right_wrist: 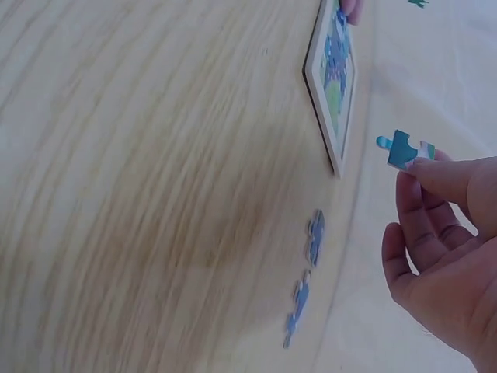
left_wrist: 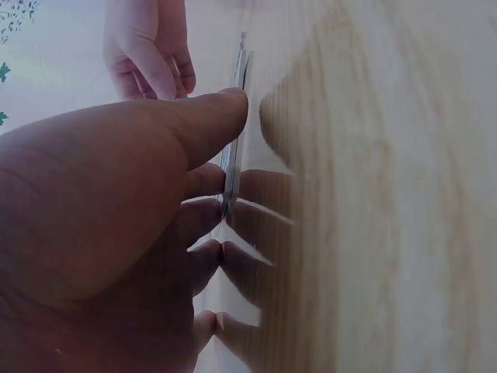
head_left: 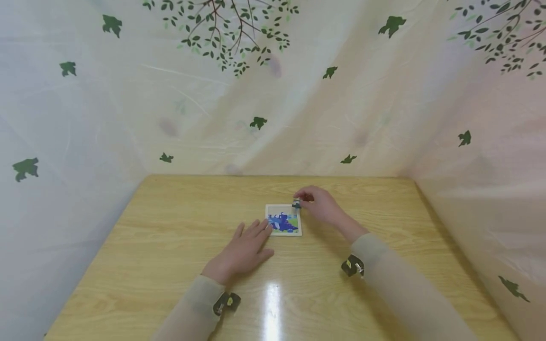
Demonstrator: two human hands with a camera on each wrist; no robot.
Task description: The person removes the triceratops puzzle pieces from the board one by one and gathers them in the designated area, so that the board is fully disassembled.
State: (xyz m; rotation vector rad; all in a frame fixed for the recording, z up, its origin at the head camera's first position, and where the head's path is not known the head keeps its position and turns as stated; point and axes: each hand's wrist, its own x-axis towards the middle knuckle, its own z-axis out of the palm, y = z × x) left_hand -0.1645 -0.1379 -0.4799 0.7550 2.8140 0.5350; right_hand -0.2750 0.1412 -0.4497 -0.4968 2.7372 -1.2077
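A small jigsaw puzzle (head_left: 281,222) in a white frame lies on the table, its lower part filled with a blue dragon on green and its upper part bare. My right hand (head_left: 321,204) pinches a teal puzzle piece (right_wrist: 401,151) between thumb and fingers, raised over the puzzle's upper right corner. My left hand (head_left: 243,251) lies with fingers spread and straight, fingertips on the frame's left edge. In the left wrist view, the thumb (left_wrist: 221,116) shows close beside the frame's thin edge (left_wrist: 233,155).
Two loose blue puzzle pieces, one nearer the frame (right_wrist: 315,238) and one farther off (right_wrist: 296,309), lie on the wooden table (head_left: 170,213). A pale curtain with leaf prints (head_left: 298,118) hangs behind the table and along both sides.
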